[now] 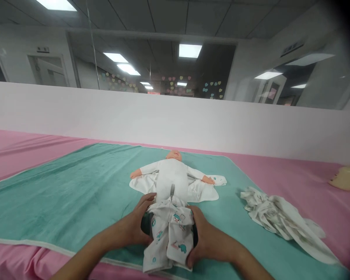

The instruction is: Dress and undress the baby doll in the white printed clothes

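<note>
A baby doll point(172, 177) in a white top lies on its back, head toward the wall and arms spread. White baby pants point(170, 229) with a teal and red print cover its lower end, the waistband reaching its lower belly. My left hand point(140, 221) grips the left side of the pants, fingers curled round the edge. On the opposite side, my right hand point(201, 235) holds them the same way. Dark gaps show between each palm and the fabric. The doll's legs are hidden. White cloth is spread under its torso, and a small folded printed cloth point(219, 180) lies by its hand.
A teal blanket point(76, 186) lies over a pink sheet point(280, 173). Crumpled white cloth point(282, 217) rests at the right, with a yellowish object point(347, 177) beyond it at the frame edge. A low white wall point(163, 120) with glass above stands behind.
</note>
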Action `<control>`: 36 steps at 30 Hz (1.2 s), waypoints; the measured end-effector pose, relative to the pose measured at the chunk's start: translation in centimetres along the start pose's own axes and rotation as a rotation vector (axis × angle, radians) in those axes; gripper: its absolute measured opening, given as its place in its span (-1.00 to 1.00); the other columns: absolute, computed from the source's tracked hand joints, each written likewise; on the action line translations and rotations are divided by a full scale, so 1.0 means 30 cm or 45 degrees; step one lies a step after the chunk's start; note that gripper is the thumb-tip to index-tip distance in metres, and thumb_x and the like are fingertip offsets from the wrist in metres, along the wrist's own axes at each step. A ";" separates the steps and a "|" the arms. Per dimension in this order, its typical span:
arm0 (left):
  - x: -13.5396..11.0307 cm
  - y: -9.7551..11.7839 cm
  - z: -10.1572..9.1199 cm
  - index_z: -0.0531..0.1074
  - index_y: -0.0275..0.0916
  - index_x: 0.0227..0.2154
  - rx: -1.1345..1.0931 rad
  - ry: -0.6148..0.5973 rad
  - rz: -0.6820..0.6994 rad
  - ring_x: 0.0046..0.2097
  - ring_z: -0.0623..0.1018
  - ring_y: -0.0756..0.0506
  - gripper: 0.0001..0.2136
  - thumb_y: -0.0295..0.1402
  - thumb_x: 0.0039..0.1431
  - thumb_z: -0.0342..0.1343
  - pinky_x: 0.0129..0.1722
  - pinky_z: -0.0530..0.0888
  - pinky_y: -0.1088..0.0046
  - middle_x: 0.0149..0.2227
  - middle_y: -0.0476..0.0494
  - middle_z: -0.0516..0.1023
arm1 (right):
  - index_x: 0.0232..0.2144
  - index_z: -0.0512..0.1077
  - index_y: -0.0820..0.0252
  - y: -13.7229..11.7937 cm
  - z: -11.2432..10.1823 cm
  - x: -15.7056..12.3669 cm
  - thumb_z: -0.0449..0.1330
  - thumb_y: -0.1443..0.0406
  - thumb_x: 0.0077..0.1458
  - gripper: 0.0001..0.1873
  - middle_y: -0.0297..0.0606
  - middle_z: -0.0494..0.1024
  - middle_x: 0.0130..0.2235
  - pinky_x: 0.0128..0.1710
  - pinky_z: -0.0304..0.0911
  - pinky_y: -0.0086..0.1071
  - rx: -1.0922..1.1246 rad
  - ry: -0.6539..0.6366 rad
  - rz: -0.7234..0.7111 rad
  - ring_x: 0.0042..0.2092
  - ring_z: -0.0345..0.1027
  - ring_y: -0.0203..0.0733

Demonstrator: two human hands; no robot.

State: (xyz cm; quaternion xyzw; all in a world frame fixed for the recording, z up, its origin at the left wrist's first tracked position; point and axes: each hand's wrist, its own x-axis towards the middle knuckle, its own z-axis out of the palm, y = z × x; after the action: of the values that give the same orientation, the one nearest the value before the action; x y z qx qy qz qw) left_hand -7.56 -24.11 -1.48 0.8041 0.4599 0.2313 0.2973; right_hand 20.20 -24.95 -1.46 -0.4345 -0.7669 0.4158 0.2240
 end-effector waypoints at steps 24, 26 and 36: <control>-0.124 0.135 0.110 0.35 -0.19 -0.43 0.395 0.271 0.193 -0.24 0.40 -0.12 -0.90 -0.42 -0.09 0.10 -0.21 0.33 0.35 -0.36 -0.06 0.42 | -0.36 0.29 0.13 -0.078 0.217 -0.083 0.23 0.24 -0.22 -0.71 -0.32 0.40 -0.33 -0.31 0.09 -0.36 -0.324 0.648 0.063 -0.28 0.23 -0.17; -0.142 0.146 0.126 0.32 -0.18 -0.50 0.461 0.303 0.196 -0.30 0.40 -0.12 -0.97 -0.43 -0.02 0.04 -0.26 0.32 0.32 -0.42 -0.07 0.42 | -0.44 0.27 0.12 -0.064 0.247 -0.094 0.16 0.25 -0.14 -0.84 -0.32 0.41 -0.40 -0.37 0.07 -0.36 -0.384 0.663 0.074 -0.35 0.24 -0.17; -0.286 0.261 0.208 0.44 -0.05 -0.33 0.375 0.086 0.202 -0.27 0.45 -0.19 -0.77 -0.42 -0.08 0.00 -0.28 0.39 0.27 -0.33 -0.13 0.50 | -0.41 0.35 0.11 -0.096 0.378 -0.202 0.08 0.29 -0.13 -0.86 -0.20 0.51 -0.37 -0.37 0.15 -0.28 -0.697 0.435 -0.246 -0.30 0.36 -0.03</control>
State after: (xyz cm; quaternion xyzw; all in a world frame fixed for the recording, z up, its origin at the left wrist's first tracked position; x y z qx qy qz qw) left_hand -2.86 -36.43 -1.37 0.8645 0.4337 0.2109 0.1415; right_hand 13.97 -35.93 -5.22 -0.4673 -0.8390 0.0925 0.2629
